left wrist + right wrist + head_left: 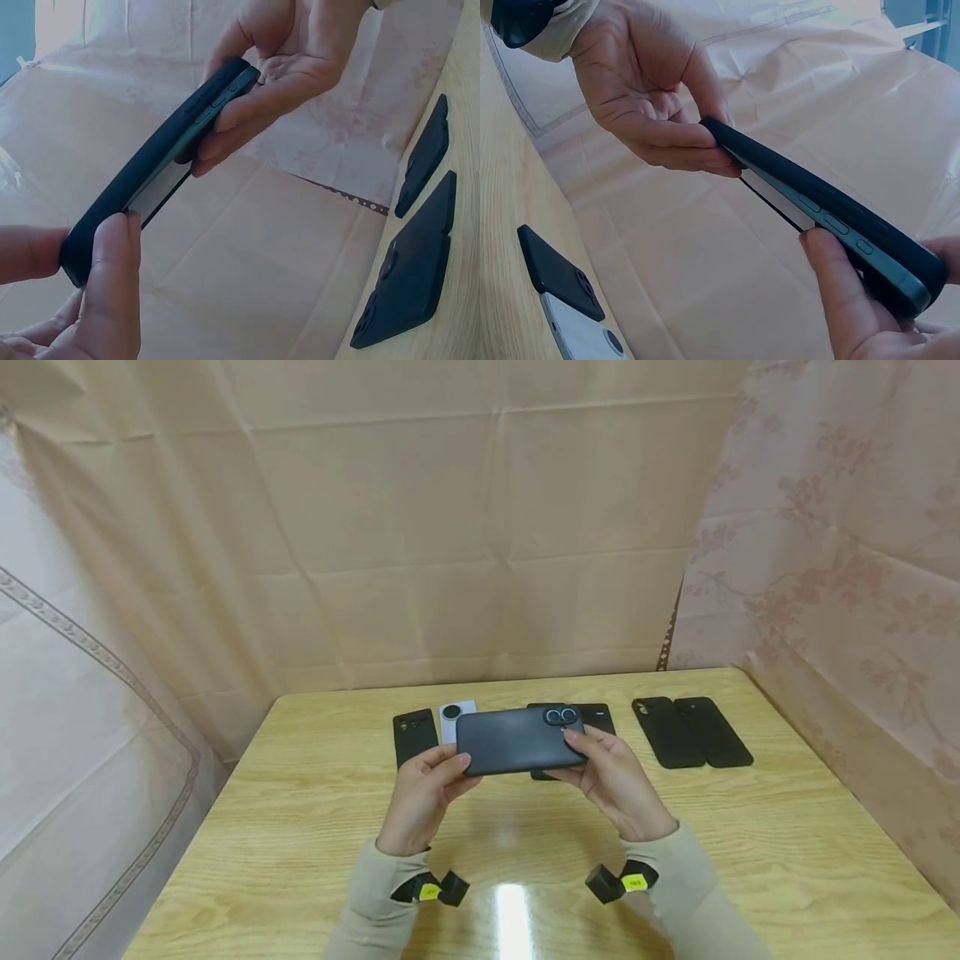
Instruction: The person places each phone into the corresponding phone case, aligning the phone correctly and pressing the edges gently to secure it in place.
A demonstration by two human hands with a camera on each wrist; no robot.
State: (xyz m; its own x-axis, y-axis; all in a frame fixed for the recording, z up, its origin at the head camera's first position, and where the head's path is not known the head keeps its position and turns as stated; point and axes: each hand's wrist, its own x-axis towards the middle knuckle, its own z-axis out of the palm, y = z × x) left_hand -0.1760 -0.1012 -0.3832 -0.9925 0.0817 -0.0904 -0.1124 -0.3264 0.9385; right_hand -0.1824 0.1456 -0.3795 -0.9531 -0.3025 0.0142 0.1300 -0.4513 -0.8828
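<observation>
A dark phone case (510,743) is held sideways above the table, its back with the ringed camera opening facing the head camera. Inside it sits a phone (840,229), whose side edge with buttons stands out of the case near the camera end in the right wrist view. At the other end, the case covers the phone's edge. My left hand (427,789) pinches that plain end between thumb and fingers. My right hand (618,785) grips the camera end, thumb on the back beside the camera opening and fingers underneath.
Behind the held case lie a black case (415,739), a white phone (452,710) with a round camera, and a dark item (597,717), partly hidden. Two black cases (660,735) lie side by side at the right. A beige curtain (480,527) hangs behind the wooden table (300,827).
</observation>
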